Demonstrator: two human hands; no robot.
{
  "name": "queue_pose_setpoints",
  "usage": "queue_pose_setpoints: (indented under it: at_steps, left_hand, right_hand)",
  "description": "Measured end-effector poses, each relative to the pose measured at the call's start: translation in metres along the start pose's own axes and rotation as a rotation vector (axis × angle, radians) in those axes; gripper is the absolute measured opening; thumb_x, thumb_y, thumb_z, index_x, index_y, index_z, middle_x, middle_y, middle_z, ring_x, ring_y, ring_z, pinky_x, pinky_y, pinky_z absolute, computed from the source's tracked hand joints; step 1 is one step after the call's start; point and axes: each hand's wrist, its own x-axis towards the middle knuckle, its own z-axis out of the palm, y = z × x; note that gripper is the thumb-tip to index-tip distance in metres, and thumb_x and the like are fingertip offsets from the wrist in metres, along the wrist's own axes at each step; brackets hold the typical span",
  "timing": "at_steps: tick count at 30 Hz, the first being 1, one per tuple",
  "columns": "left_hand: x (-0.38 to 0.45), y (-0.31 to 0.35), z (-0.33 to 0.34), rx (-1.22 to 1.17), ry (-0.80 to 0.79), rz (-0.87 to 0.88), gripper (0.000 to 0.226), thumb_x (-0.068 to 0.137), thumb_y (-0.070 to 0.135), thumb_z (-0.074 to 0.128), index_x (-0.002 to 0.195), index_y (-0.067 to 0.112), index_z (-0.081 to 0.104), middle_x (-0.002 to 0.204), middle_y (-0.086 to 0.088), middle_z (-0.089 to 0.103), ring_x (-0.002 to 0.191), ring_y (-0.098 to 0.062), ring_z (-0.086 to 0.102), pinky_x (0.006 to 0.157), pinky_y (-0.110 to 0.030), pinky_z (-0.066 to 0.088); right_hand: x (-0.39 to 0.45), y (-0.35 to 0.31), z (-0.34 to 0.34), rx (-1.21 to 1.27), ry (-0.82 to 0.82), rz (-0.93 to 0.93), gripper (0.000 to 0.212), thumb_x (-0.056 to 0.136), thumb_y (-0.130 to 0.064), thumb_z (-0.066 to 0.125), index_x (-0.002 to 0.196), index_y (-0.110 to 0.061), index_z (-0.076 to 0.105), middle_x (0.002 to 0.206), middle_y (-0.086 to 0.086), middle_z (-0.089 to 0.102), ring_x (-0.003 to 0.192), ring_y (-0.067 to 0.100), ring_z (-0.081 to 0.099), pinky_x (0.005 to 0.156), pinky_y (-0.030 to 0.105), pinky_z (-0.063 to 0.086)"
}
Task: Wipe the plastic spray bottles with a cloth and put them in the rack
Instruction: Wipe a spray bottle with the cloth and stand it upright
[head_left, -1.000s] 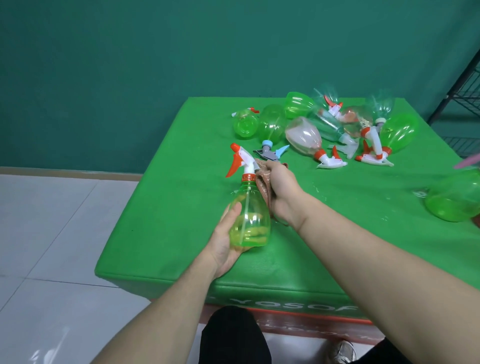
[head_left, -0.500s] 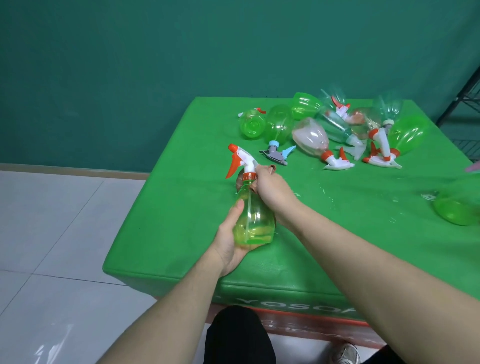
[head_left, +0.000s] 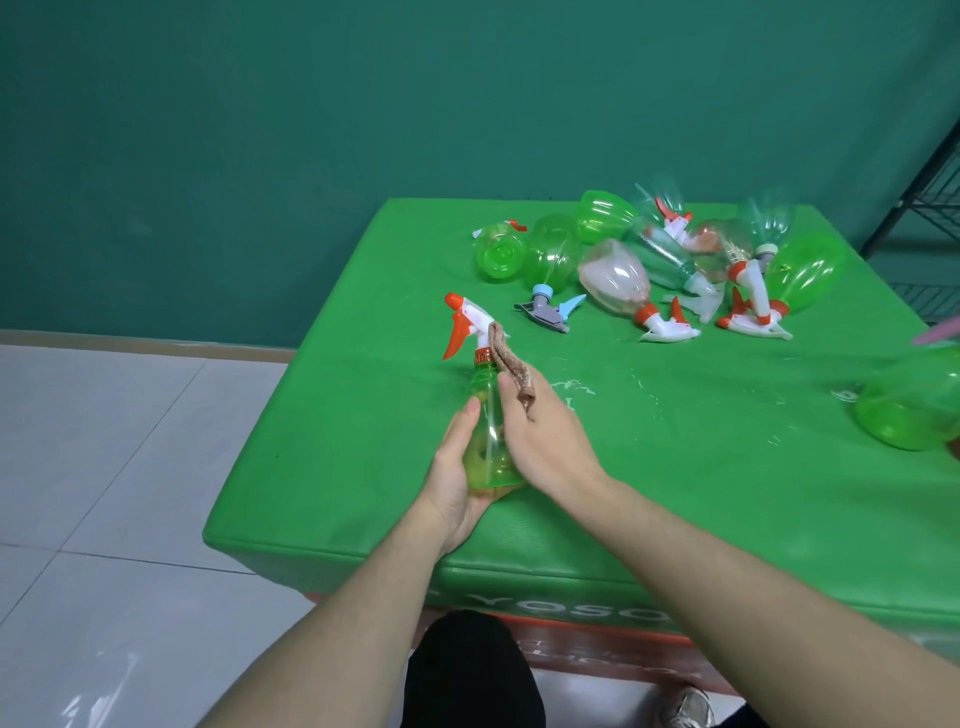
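Observation:
A green spray bottle (head_left: 485, 441) with a white and orange trigger head stands upright near the front left of the green table (head_left: 675, 467). My left hand (head_left: 454, 475) grips its base from the left, thumb along the side. My right hand (head_left: 545, 436) holds a brown cloth (head_left: 511, 366) against the bottle's right side, and the cloth reaches up to the neck. Several more spray bottles lie in a pile (head_left: 649, 260) at the far side of the table.
Another green bottle (head_left: 909, 405) lies at the table's right edge. A black wire rack (head_left: 930, 218) stands past the table on the far right. White tiled floor lies to the left. White specks mark the tabletop beside my right hand.
My right hand has slid with the cloth from the bottle's neck down its side to the body. The left hand has kept its grip at the base.

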Motion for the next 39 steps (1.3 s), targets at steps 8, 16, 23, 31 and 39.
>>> queue_pose_setpoints:
  at_steps: [8,16,23,31,39]
  left_hand:
    - [0.003,-0.001,-0.002,0.016,-0.005,-0.018,0.063,0.084,0.055,0.056,0.131,0.014,0.064,0.118,-0.016,0.073,0.101,-0.029,0.071,0.088,-0.047,0.058]
    - [0.003,0.001,-0.003,-0.039,-0.049,-0.003,0.051,0.095,0.056,0.047,0.116,0.021,0.077,0.125,-0.014,0.071,0.115,-0.029,0.068,0.099,-0.049,0.051]
    - [0.007,-0.002,-0.005,-0.085,0.009,-0.023,0.072,0.102,0.066,0.031,0.138,0.012,0.060,0.138,-0.019,0.062,0.130,-0.033,0.058,0.114,-0.050,0.041]
    - [-0.002,0.002,0.007,-0.014,-0.036,0.053,0.045,0.105,0.046,0.033,0.132,0.022,0.060,0.124,-0.002,0.073,0.113,-0.018,0.069,0.088,-0.037,0.059]
    - [-0.005,0.009,0.010,-0.025,-0.009,0.019,0.053,0.103,0.059,0.037,0.132,0.024,0.064,0.125,-0.007,0.072,0.110,-0.020,0.070,0.085,-0.040,0.058]
  right_hand:
    - [0.022,-0.012,-0.002,-0.009,-0.068,0.102,0.039,0.110,-0.045,0.025,0.123,-0.023,0.055,0.103,-0.006,0.059,0.098,0.014,0.057,0.072,0.025,0.038]
    - [-0.013,0.013,0.001,-0.102,-0.100,-0.229,0.048,0.109,-0.030,0.039,0.155,-0.039,0.034,0.169,-0.013,0.015,0.154,0.004,0.008,0.128,0.035,0.010]
    - [-0.036,0.040,0.007,-0.438,-0.070,-0.558,0.052,0.101,-0.029,0.047,0.153,-0.026,0.042,0.165,-0.001,0.030,0.157,0.022,0.009,0.125,0.052,0.017]
    - [-0.006,-0.001,0.000,-0.644,-0.107,-0.394,0.080,0.094,-0.069,0.011,0.157,-0.025,0.036,0.167,0.000,0.025,0.157,0.021,0.007,0.127,0.047,0.003]
    - [0.024,-0.015,0.015,-0.547,-0.079,-0.268,0.066,0.098,-0.044,0.011,0.147,-0.025,0.053,0.163,-0.007,0.034,0.155,0.015,0.013,0.127,0.046,0.010]
